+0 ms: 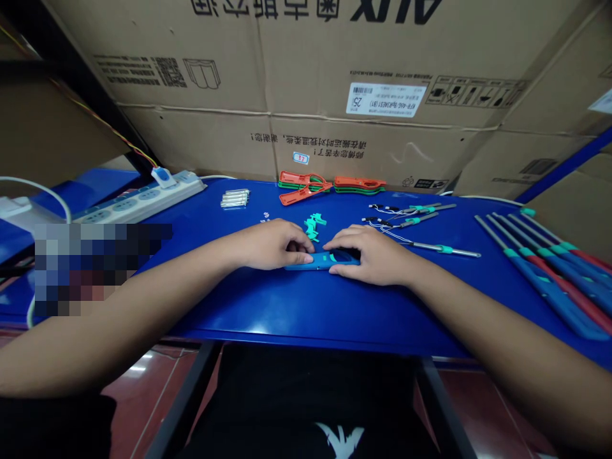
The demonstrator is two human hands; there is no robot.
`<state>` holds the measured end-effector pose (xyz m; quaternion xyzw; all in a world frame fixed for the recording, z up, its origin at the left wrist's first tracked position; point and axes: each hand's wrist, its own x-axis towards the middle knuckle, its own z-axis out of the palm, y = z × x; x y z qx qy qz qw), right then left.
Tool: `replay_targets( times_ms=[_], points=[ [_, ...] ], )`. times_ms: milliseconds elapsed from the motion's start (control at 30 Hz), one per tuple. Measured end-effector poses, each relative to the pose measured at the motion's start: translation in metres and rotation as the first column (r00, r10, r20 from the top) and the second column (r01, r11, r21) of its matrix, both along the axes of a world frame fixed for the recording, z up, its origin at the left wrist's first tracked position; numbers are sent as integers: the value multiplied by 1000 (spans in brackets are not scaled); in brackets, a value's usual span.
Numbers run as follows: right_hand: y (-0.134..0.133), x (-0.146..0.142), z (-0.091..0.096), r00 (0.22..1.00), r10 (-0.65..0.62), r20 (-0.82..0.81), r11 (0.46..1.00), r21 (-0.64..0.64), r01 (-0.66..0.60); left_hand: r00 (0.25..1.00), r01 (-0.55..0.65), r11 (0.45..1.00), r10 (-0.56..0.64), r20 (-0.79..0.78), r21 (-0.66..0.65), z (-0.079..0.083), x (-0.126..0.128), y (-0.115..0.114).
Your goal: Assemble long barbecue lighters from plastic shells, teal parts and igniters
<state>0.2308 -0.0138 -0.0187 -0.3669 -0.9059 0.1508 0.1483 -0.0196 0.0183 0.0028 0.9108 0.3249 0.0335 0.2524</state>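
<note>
A blue plastic lighter handle (pixel 313 260) with a mint-green button lies sideways at the middle of the blue table, close to the surface. My left hand (pixel 280 245) is closed on its left end, thumb along the near top edge. Curled around the right end, with its looped opening, is my right hand (pixel 370 255); thumb and fingers are on both sides of it. Just beyond the handle is a small heap of mint-green plastic buttons (pixel 313 225). Metal lighter tubes (pixel 442 249) with wires and green collars lie past my right hand.
Orange and green handle shells (pixel 306 185) are stacked by the cardboard wall (pixel 306 137). Silver cylinders (pixel 234 198) lie left of them, near a power strip (pixel 143 199). Several blue and red long lighters (pixel 549 280) lie at the right. The table's front edge (pixel 306 344) is near me.
</note>
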Motion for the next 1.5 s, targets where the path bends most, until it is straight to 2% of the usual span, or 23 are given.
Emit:
replay_targets(
  times_ms=[267, 467, 600, 733, 867, 967, 1133, 1333, 1400, 1500],
  points=[
    [0, -3, 1, 1000, -9, 16, 1000, -27, 9, 1000, -5, 1000, 5, 3, -12, -5, 0, 2],
    [-1, -4, 1, 1000, -11, 1, 998, -59, 11, 1000, -16, 979, 18, 8, -202, -5, -2, 5],
    [-2, -8, 1, 999, -41, 7, 994, -99, 42, 999, -27, 990, 32, 29, -142, -7, 3, 1],
    [-1, -10, 2, 997, -56, 52, 997, -58, 59, 997, -83, 994, 83, 1, -66, -9, 11, -6],
    [0, 9, 10, 1000, 0, 10, 998, -68, 0, 996, -72, 996, 70, -58, -45, -7, 10, -9],
    [0, 30, 21, 999, -34, 27, 993, -108, 37, 995, -72, 994, 67, -68, -76, -5, 4, -7],
    [0, 39, 27, 984, 66, 166, 988, -149, -41, 999, -49, 995, 48, -15, -90, -7, -1, -4],
    [-2, 30, 20, 981, 80, 176, 994, -87, -65, 990, -37, 999, 33, 138, 32, -16, 16, -11],
    [-2, 30, 18, 981, 91, 170, 994, -71, -80, 987, -42, 996, 29, 155, 81, -19, 21, -14],
    [-3, 29, 17, 982, 96, 160, 995, -49, -89, 987, -57, 994, 43, 153, 88, -21, 24, -15]
  ],
)
